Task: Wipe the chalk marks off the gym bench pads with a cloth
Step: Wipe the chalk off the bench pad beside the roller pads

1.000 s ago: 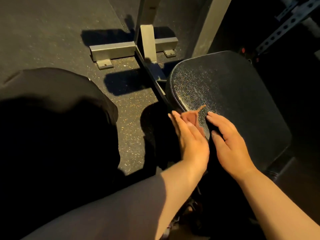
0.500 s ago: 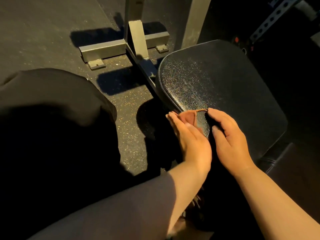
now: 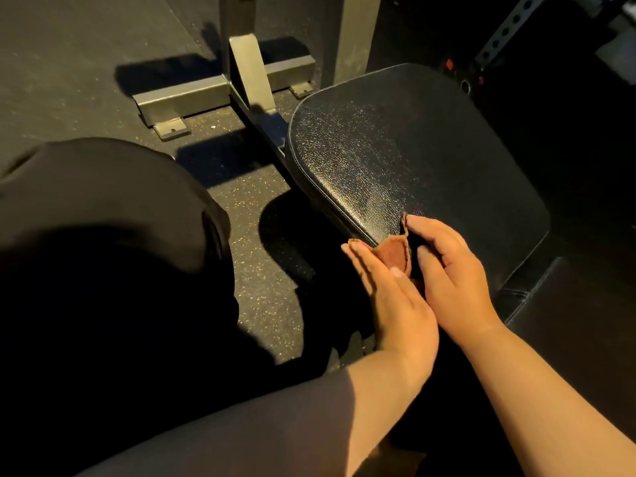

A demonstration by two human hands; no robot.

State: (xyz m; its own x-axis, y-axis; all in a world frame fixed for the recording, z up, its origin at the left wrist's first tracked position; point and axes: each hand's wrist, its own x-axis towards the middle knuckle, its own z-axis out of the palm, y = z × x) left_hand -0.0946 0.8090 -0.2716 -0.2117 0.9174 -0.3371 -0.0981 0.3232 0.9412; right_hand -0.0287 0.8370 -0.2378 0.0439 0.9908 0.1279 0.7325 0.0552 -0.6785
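Observation:
A black textured bench pad (image 3: pixel 406 160) fills the upper right, its grain glinting in the light. A small reddish-brown cloth (image 3: pixel 394 253) hangs over the pad's near left edge. My left hand (image 3: pixel 392 297) lies flat with fingers straight, pressed against the cloth from the left. My right hand (image 3: pixel 447 270) curls over the pad's edge, its thumb and fingers pinching the cloth's upper corner. No chalk marks stand out in this dim light.
A grey steel frame foot (image 3: pixel 192 98) and upright post (image 3: pixel 247 74) stand on the speckled rubber floor (image 3: pixel 261 263) behind the pad. A second dark pad (image 3: pixel 578 321) adjoins at lower right. My dark-clothed knee (image 3: pixel 103 218) fills the left.
The view has shifted so the pad sits lower and nearer. My right hand has closed in on the cloth's corner, and the two hands have come together at the pad's edge.

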